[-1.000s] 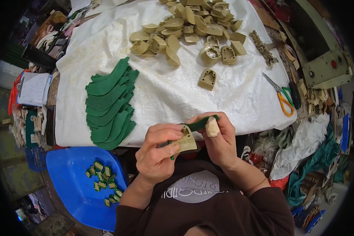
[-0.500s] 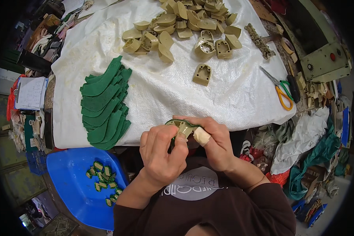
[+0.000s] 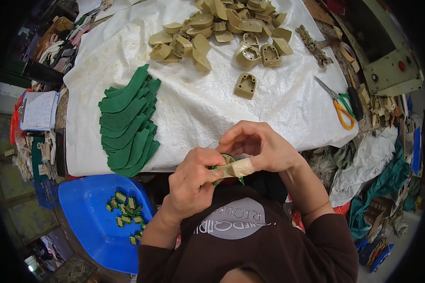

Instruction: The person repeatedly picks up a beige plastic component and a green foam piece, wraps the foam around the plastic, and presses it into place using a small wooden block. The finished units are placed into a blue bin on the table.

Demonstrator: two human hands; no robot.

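Note:
Close to my chest, my left hand (image 3: 193, 181) grips a beige plastic shoe heel (image 3: 227, 170) with green material around its edge. Much of the heel is hidden behind my fingers. The taped thumb of my right hand (image 3: 264, 146) lies against the heel's right side. Its other fingers are lifted and loosely curved, apart from the thumb. On the white sheet to the left lies an overlapping stack of curved green pieces (image 3: 130, 125). A single bare heel (image 3: 245, 86) rests on the sheet ahead of my hands.
A pile of beige heels (image 3: 222, 23) fills the far middle. Scissors (image 3: 337, 104) with orange and green handles lie at the right edge of the white sheet (image 3: 189, 113). At lower left, a blue basin (image 3: 82, 217) holds several green-edged heels. A clipboard (image 3: 38, 111) is far left.
My right hand's fingers have come up off the heel's far edge and parted from the thumb. The heel has turned and shifted slightly nearer my body in my left hand.

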